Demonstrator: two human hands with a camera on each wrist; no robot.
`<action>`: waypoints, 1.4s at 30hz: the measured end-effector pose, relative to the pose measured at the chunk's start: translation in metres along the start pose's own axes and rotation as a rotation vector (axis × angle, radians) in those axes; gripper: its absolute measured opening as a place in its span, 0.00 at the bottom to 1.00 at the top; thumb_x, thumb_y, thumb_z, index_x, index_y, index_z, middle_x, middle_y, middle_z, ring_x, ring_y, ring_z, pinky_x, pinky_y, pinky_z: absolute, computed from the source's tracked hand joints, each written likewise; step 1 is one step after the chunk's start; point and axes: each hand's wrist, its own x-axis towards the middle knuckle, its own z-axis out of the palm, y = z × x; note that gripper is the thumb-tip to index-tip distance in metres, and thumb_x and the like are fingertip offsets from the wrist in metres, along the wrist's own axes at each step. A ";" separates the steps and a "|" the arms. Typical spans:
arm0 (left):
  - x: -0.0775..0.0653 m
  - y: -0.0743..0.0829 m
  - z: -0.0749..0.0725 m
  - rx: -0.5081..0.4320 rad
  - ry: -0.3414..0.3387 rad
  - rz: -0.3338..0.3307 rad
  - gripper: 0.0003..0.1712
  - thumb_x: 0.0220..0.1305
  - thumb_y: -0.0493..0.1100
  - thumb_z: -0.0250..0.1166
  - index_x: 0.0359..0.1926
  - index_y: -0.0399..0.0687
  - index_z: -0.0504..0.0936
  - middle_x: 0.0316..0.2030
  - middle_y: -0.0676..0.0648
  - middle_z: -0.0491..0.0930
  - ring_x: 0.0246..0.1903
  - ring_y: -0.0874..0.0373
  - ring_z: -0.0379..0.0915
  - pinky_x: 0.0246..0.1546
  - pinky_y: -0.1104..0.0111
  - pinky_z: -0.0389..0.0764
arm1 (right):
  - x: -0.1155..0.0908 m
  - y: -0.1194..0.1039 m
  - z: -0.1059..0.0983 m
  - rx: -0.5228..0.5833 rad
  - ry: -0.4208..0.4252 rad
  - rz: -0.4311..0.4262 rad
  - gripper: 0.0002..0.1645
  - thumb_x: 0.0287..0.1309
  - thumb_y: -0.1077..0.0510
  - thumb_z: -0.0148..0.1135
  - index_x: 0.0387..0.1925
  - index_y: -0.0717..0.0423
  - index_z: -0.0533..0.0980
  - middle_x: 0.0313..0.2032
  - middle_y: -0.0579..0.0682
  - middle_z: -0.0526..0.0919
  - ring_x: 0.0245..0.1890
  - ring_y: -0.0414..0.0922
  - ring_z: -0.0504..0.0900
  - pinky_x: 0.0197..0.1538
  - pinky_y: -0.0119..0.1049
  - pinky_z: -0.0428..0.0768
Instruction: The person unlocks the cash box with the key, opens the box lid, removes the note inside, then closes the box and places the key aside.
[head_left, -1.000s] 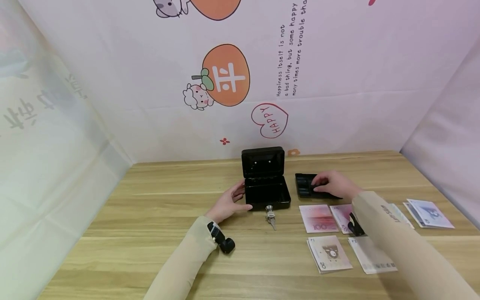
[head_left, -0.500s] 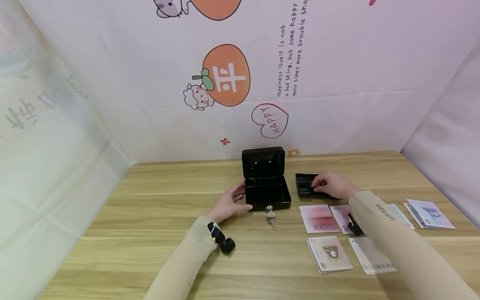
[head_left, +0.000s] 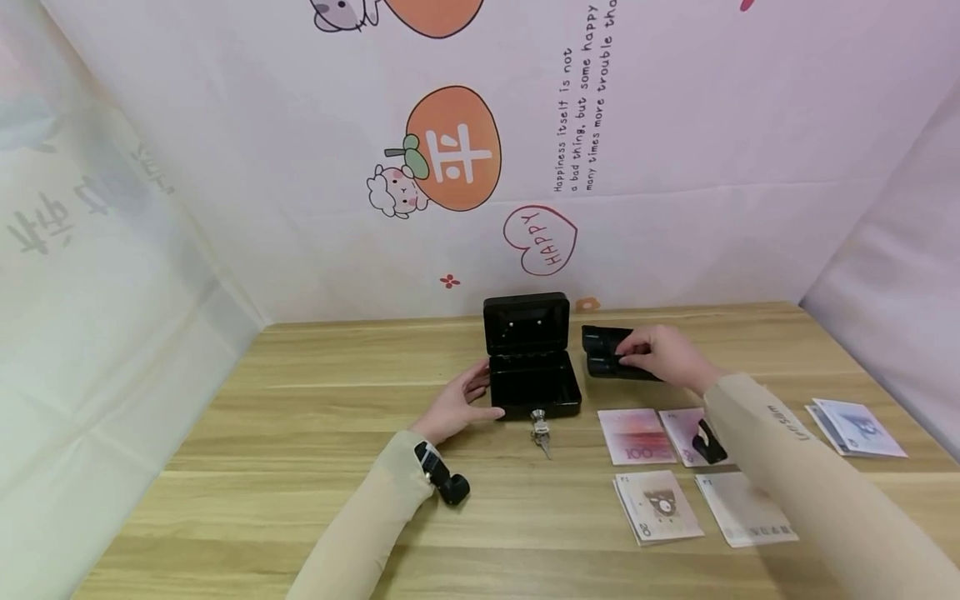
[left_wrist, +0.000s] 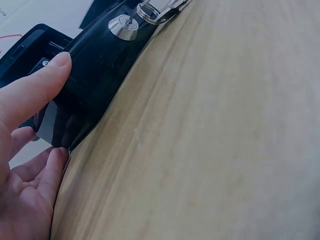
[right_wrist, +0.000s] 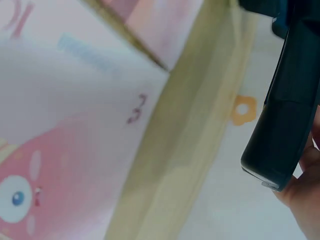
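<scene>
A black cash box (head_left: 517,413) stands with its lid (head_left: 527,325) raised, its inside dark and bare. My left hand (head_left: 453,410) holds its left front corner, thumb on the front and fingers along the side. A key with a ring (head_left: 542,435) hangs from the front lock (left_wrist: 123,27). To the right of the box, my right hand (head_left: 667,358) pinches a black coin tray (head_left: 600,367) by its middle and has it tilted, raised off the table. In the right wrist view the tray's dark end (right_wrist: 280,135) shows beside part of the hand.
Play banknotes lie in piles at the right: a pink 100 (head_left: 637,437), another pink pile (head_left: 678,421), a brown 20 pile (head_left: 662,507), a pale pile (head_left: 742,508) and a blue pile (head_left: 862,427). The right forearm hides some. A printed cloth (head_left: 675,250) hangs behind the table.
My right hand has lifted the coin tray and shifted it slightly left and away from me. The left hand and the cash box have stayed in place.
</scene>
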 end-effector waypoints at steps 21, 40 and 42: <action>0.011 -0.024 0.002 0.005 0.037 -0.013 0.51 0.55 0.34 0.69 0.74 0.47 0.49 0.69 0.38 0.58 0.68 0.46 0.56 0.69 0.59 0.63 | 0.020 -0.070 0.028 -0.012 -0.029 -0.162 0.05 0.54 0.65 0.66 0.31 0.53 0.85 0.33 0.46 0.84 0.33 0.39 0.79 0.36 0.33 0.80; 0.012 -0.025 0.001 0.003 0.047 0.011 0.51 0.55 0.34 0.69 0.74 0.44 0.50 0.68 0.38 0.59 0.67 0.45 0.58 0.69 0.58 0.63 | 0.048 -0.093 0.064 -0.013 -0.089 -0.142 0.03 0.53 0.64 0.67 0.31 0.57 0.85 0.31 0.49 0.83 0.31 0.42 0.79 0.36 0.34 0.81; 0.012 -0.025 0.001 -0.005 0.046 0.022 0.51 0.55 0.33 0.69 0.74 0.44 0.50 0.68 0.38 0.60 0.67 0.45 0.58 0.69 0.58 0.62 | 0.048 -0.094 0.065 -0.025 -0.100 -0.143 0.03 0.53 0.64 0.67 0.31 0.57 0.85 0.30 0.49 0.83 0.30 0.41 0.78 0.35 0.33 0.81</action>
